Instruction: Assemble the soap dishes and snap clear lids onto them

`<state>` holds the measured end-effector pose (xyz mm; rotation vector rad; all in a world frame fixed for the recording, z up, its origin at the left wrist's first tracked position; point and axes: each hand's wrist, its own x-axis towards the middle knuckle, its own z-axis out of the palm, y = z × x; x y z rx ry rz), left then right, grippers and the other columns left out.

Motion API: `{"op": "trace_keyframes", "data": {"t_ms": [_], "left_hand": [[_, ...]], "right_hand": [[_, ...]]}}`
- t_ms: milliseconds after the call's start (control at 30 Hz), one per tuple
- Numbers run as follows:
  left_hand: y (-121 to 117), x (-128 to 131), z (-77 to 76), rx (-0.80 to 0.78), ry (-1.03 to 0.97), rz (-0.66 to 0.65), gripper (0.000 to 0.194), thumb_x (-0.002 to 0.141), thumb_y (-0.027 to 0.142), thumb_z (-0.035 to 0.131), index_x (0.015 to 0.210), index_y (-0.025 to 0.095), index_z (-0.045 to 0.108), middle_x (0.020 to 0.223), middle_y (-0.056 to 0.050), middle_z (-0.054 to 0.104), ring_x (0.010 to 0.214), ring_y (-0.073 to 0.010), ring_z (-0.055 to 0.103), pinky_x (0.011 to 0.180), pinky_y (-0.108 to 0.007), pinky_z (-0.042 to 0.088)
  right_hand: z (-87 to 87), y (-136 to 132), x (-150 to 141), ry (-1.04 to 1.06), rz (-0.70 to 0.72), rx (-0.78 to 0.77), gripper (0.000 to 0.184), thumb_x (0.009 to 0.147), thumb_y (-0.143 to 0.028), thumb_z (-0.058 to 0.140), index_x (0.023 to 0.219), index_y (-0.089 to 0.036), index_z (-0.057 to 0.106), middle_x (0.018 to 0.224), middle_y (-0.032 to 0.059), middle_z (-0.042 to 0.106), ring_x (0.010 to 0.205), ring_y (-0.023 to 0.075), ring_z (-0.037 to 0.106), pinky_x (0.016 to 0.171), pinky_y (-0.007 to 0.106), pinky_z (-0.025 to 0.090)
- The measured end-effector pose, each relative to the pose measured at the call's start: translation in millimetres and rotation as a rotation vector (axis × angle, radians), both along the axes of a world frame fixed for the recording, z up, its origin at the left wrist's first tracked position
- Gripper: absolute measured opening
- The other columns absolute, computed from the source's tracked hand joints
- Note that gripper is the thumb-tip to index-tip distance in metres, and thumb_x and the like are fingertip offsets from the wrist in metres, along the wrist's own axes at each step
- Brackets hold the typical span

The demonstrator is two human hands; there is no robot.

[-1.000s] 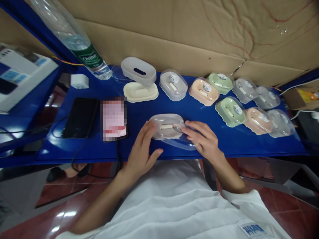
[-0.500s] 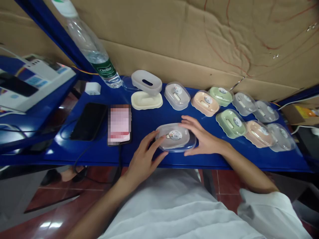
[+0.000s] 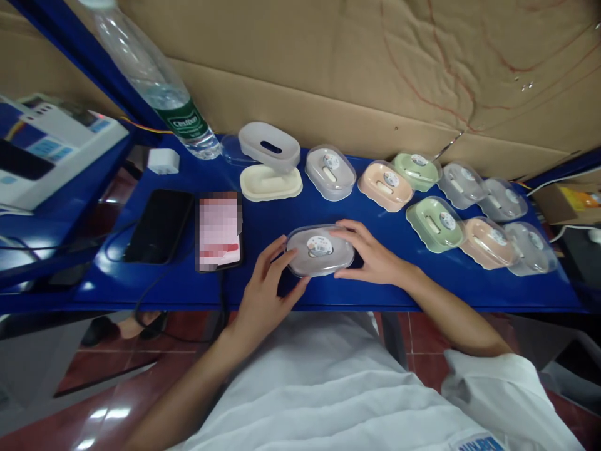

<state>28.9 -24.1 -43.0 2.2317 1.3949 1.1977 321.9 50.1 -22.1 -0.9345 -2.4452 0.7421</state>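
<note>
On the table's near side lies an oval grey soap box (image 3: 320,266), with a clear cover and a round label on it. My left hand (image 3: 270,282) holds its left end, fingers curved over the rim and thumb at the near edge. Around the right end is my right hand (image 3: 370,254), fingertips on the far rim and thumb on the near side. Beyond them sit a loose grey soap tray (image 3: 270,143) with a slot, a cream tray (image 3: 271,183) and a clear cover (image 3: 231,150) partly hidden behind.
Several lidded soap boxes in grey, peach (image 3: 385,185) and green (image 3: 434,224) line the right side. A phone with a blurred screen (image 3: 218,232), a dark phone (image 3: 159,225), a white charger (image 3: 163,161) and a water bottle (image 3: 183,119) stand on the left. Cardboard (image 3: 300,81) rises behind.
The grey part and the clear cover, offset before, now line up. My right hand has moved left with the cover. The camera view has shifted slightly.
</note>
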Motion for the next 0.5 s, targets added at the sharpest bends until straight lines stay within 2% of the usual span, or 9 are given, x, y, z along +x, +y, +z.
{"op": "trace_keyframes", "data": {"t_ms": [133,233,400,500], "left_hand": [[1,-2,-2.9,0.001,0.003,0.002,0.048,0.101,0.031,0.079,0.145,0.025,0.059,0.155,-0.016,0.061,0.138,-0.0303,0.069,0.111,-0.046,0.064],[0,-2,-5.1,0.028,0.013,0.01,0.046,0.1,0.033,0.081,0.142,0.026,0.063,0.153,-0.015,0.063,0.134,-0.0304,0.072,0.109,-0.046,0.065],[-4,0,-11.2,0.154,0.135,0.06,0.045,0.099,0.035,0.082,0.139,0.023,0.066,0.154,-0.019,0.065,0.119,-0.0291,0.08,0.095,-0.038,0.07],[-5,1,-15.2,0.19,0.19,0.08,0.045,0.1,0.038,0.081,0.14,0.024,0.067,0.155,-0.02,0.066,0.115,-0.0287,0.082,0.09,-0.036,0.071]], "right_hand": [[-4.3,3,5,-0.004,-0.005,0.029,0.092,0.093,-0.063,0.082,0.17,-0.034,0.042,0.168,0.0169,0.048,0.16,0.0367,0.047,0.129,0.06,0.046],[-5.1,2,7,-0.023,0.013,0.108,0.097,0.092,-0.06,0.084,0.173,-0.034,0.038,0.17,0.0169,0.049,0.159,0.0357,0.05,0.128,0.058,0.049],[-2.9,-6,3,-0.208,-0.014,0.303,0.093,0.099,-0.059,0.076,0.176,-0.027,0.033,0.182,0.0199,0.029,0.154,0.0392,0.056,0.111,0.048,0.064],[-2.2,-9,2,-0.282,-0.033,0.345,0.093,0.098,-0.062,0.075,0.175,-0.029,0.035,0.183,0.0176,0.026,0.148,0.0398,0.062,0.105,0.047,0.067]]}}
